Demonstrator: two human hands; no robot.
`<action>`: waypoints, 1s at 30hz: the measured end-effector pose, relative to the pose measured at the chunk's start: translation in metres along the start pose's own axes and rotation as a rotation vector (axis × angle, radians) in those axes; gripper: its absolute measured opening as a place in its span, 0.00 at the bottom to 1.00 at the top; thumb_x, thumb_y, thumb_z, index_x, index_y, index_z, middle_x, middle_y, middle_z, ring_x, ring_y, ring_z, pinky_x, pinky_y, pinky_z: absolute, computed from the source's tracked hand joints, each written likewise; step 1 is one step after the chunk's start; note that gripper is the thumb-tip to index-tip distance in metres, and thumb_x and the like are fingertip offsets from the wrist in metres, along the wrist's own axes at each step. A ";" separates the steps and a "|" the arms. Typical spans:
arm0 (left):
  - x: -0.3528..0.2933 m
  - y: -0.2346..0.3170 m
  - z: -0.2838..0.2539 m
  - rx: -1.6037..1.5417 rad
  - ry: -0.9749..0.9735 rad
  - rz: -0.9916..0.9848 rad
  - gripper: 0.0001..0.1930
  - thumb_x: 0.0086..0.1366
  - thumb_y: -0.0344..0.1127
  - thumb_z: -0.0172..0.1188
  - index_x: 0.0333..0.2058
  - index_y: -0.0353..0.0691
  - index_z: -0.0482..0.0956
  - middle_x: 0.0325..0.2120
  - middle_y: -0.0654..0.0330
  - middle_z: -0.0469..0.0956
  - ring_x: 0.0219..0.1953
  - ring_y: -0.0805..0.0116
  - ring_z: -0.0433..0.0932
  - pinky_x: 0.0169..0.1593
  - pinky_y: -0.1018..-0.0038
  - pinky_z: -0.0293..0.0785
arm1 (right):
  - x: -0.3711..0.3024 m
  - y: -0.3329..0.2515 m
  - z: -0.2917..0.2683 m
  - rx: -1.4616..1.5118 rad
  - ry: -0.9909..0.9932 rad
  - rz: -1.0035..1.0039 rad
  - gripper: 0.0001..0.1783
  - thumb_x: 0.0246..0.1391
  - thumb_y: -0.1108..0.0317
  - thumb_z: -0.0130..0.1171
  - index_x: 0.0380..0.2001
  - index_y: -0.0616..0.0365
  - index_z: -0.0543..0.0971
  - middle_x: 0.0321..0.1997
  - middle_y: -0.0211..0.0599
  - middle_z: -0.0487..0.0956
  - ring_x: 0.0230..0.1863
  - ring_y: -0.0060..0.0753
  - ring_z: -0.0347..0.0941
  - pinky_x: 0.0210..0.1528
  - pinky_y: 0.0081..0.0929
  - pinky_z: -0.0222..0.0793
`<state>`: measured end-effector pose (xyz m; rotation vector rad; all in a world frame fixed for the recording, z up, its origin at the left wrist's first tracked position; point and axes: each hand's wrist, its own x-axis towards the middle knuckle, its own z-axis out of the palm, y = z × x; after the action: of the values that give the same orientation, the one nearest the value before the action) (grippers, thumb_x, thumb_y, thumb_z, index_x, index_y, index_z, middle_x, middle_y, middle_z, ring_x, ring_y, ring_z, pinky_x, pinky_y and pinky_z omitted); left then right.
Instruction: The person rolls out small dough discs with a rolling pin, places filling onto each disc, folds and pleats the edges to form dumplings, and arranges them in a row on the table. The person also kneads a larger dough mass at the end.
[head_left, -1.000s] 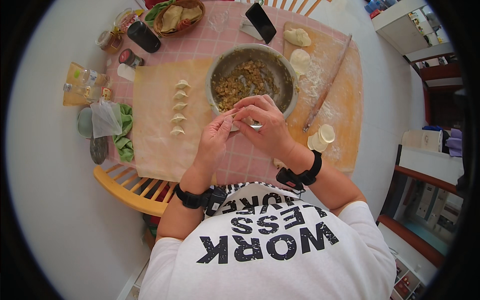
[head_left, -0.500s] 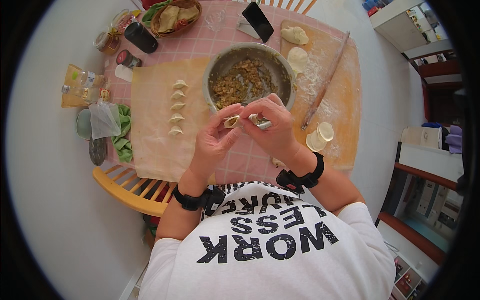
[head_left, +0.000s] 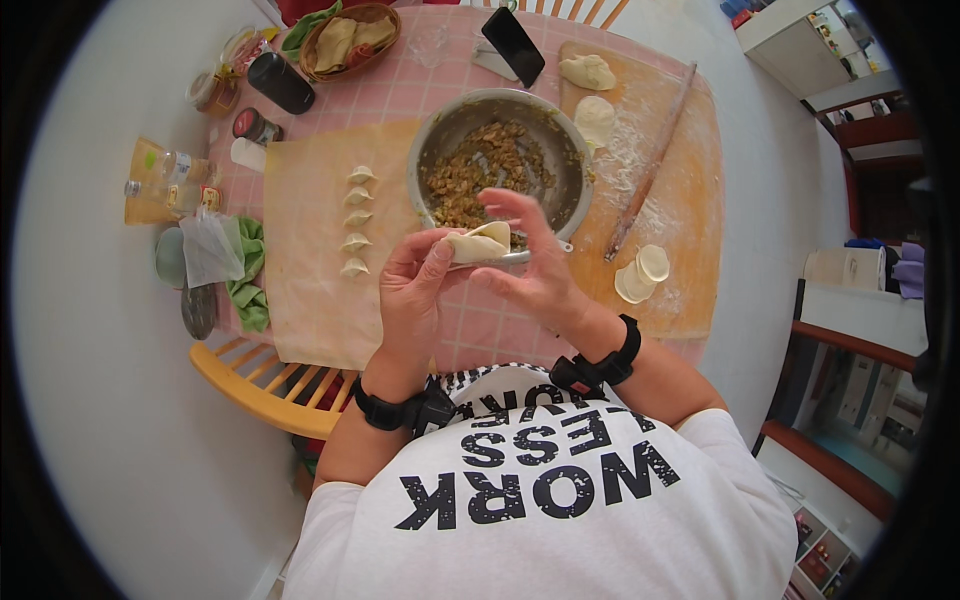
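A partly folded dumpling (head_left: 480,243) sits between the thumb and fingers of my left hand (head_left: 415,275), its right end gaping. Beside that end, my right hand (head_left: 537,262) has its thumb and fingers spread apart, holding nothing. Both hands are over the near rim of a metal bowl (head_left: 425,130). Minced filling (head_left: 490,160) covers part of the bowl's bottom. Left of my hands, several folded dumplings (head_left: 357,218) stand in a column on a beige mat (head_left: 310,270).
On the right a floured wooden board (head_left: 690,200) bears a rolling pin (head_left: 655,165), dough (head_left: 588,72) and round wrappers (head_left: 643,273). A phone (head_left: 513,46) leans beyond the bowl. Jars, bottles and a basket (head_left: 325,68) line the left and far left edges.
My right hand has let go of the dumpling and opened, drawing slightly away. The left hand still holds the dumpling, which is now more fully in sight.
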<state>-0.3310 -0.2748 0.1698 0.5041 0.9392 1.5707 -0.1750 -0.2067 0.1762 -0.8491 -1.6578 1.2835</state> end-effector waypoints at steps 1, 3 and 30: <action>0.000 0.000 0.000 -0.024 -0.017 -0.011 0.11 0.70 0.33 0.62 0.47 0.36 0.80 0.44 0.56 0.83 0.45 0.68 0.82 0.48 0.70 0.84 | 0.000 0.001 0.003 0.066 -0.052 0.060 0.38 0.50 0.54 0.73 0.61 0.57 0.72 0.56 0.42 0.75 0.62 0.43 0.67 0.63 0.35 0.64; 0.000 -0.001 0.001 -0.043 -0.048 -0.020 0.11 0.71 0.34 0.62 0.47 0.35 0.80 0.44 0.56 0.83 0.45 0.67 0.83 0.49 0.70 0.84 | 0.000 0.003 0.006 0.021 -0.077 0.068 0.33 0.52 0.54 0.71 0.57 0.58 0.75 0.54 0.42 0.76 0.60 0.43 0.68 0.61 0.35 0.65; -0.018 0.006 0.028 0.328 -0.032 0.182 0.09 0.63 0.21 0.66 0.42 0.33 0.81 0.42 0.62 0.77 0.43 0.75 0.79 0.47 0.80 0.76 | -0.005 -0.014 -0.006 0.047 0.008 -0.027 0.25 0.73 0.53 0.44 0.44 0.61 0.84 0.34 0.32 0.83 0.30 0.22 0.74 0.33 0.20 0.69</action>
<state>-0.3093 -0.2841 0.1940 0.8628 1.1597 1.5712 -0.1672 -0.2122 0.1889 -0.8002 -1.6220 1.2938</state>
